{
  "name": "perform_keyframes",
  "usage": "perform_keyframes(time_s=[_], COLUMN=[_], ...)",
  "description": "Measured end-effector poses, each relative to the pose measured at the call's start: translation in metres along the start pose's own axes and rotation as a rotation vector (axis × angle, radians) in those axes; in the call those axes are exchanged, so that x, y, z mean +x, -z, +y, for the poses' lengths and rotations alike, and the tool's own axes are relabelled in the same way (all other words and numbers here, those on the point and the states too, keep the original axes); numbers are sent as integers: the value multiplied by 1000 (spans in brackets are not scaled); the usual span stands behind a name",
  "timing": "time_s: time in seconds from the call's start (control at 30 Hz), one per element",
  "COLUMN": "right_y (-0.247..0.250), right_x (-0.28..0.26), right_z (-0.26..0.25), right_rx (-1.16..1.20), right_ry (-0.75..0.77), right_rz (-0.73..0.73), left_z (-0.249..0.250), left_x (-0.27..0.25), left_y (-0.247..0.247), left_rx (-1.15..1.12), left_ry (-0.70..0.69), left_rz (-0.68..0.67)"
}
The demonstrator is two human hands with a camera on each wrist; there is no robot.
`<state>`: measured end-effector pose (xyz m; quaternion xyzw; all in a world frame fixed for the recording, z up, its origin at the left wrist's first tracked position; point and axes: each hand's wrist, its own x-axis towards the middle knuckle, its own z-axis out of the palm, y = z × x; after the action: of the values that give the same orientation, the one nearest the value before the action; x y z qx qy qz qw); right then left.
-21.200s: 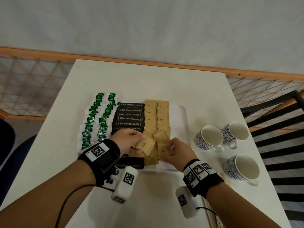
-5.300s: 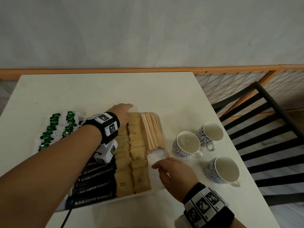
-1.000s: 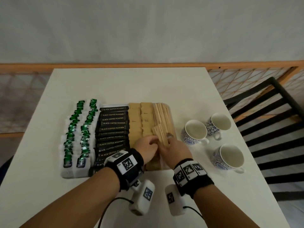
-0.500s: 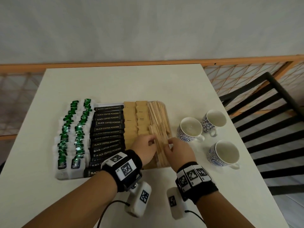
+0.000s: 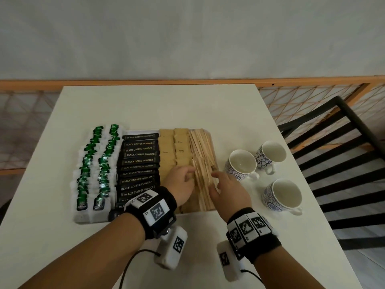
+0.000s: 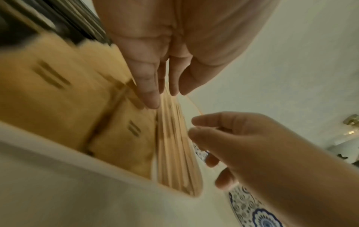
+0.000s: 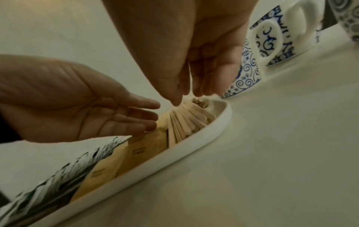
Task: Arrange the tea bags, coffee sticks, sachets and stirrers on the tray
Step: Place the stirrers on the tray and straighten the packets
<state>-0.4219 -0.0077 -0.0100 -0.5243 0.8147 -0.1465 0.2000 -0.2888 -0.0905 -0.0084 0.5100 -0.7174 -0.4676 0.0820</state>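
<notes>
Four groups already filled our tray [image 7: 219, 122] at frame centre, tea bags [image 5: 98, 161], coffee sticks [image 5: 139, 161], sachets [image 5: 174, 149] and stirrers [image 5: 203, 163], so we judged only squaring the stirrers remained, our left hand [image 5: 180, 184] and right hand [image 5: 228, 189] loosely spread beside them, gripping nothing.

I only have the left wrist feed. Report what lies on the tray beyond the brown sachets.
Observer: A column of black coffee sticks lies directly left of the sachets.
Operator: Go further left.
Observer: Two columns of green-labelled tea bags fill the left end of the tray.
Operator: Count the cups.
Observer: Three blue-patterned cups stand on the table, right of the tray.
</notes>
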Motion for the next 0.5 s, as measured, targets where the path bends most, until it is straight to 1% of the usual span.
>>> perform_keyframes(time_s=[0.13, 0.23, 0.33, 0.4, 0.5], right_y=[0, -7, -17, -25, -37], right_x=[-14, -24, -36, -43, -49], right_z=[-8, -16, -25, -32, -48], right_rx=[-33, -30, -50, -63, -203], right_ry=[182, 303, 429, 488, 551], right_rz=[14, 1, -26, -61, -98], left_z=[-25, -49, -71, -84, -98], left_x=[-23, -48, -75, -87, -96], left_y=[39, 66, 79, 77, 70], left_rx=[46, 101, 188, 282, 416], left_ry=[35, 77, 84, 57, -9], left_rz=[48, 134, 199, 185, 147])
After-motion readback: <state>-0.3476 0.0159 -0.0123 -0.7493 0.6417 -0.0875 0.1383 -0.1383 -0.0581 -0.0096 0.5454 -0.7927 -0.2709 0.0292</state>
